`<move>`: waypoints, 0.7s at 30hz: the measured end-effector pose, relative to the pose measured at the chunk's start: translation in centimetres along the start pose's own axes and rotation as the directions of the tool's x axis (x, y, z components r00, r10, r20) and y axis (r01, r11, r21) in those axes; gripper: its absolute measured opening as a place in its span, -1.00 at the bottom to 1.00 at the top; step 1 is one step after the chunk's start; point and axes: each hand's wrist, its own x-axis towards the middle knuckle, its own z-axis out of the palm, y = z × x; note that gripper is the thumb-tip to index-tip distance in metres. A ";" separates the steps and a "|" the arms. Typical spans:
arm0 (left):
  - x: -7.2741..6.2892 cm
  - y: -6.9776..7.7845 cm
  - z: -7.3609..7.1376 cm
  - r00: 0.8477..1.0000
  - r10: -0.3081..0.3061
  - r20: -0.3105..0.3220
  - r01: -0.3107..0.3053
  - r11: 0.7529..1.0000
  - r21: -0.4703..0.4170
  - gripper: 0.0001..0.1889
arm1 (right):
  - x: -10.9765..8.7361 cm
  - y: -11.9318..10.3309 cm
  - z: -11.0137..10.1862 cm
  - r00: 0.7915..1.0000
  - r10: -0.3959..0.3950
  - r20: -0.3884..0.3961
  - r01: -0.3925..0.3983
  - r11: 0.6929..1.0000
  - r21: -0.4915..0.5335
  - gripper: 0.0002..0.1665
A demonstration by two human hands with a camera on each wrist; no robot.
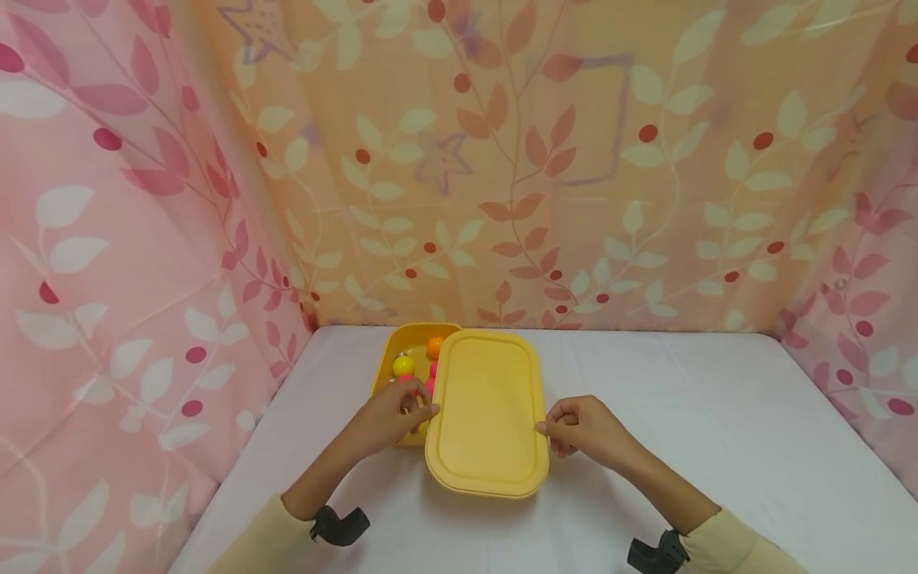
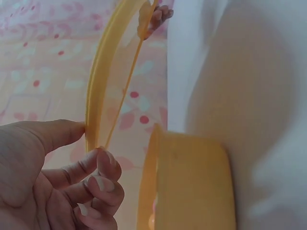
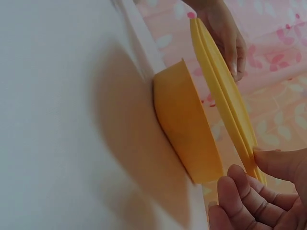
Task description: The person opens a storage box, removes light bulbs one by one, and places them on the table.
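Observation:
Both hands hold a yellow rectangular lid [image 1: 488, 414] with rounded corners, raised above the table. My left hand [image 1: 390, 416] pinches its left long edge between thumb and fingers, and my right hand [image 1: 586, 430] pinches the right one. Under and left of the lid stands a yellow box [image 1: 385, 375] on the table. Inside the box lie a yellow ball [image 1: 404, 366], an orange ball [image 1: 434, 347] and some pink pieces; the lid and left hand hide the rest. In the right wrist view a gap shows between the lid [image 3: 223, 91] and the box [image 3: 182, 124].
A white cloth covers the table [image 1: 688, 414]. Floral curtains [image 1: 545, 159] hang behind it and along both sides. Each forearm wears a black wrist mount [image 1: 340, 526].

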 end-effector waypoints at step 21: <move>-2.6 0.6 4.9 0.995 0.034 0.091 -0.046 0.989 0.141 -0.76 | -3.9 3.8 -1.1 0.987 -0.013 0.159 0.027 0.996 -0.084 -0.66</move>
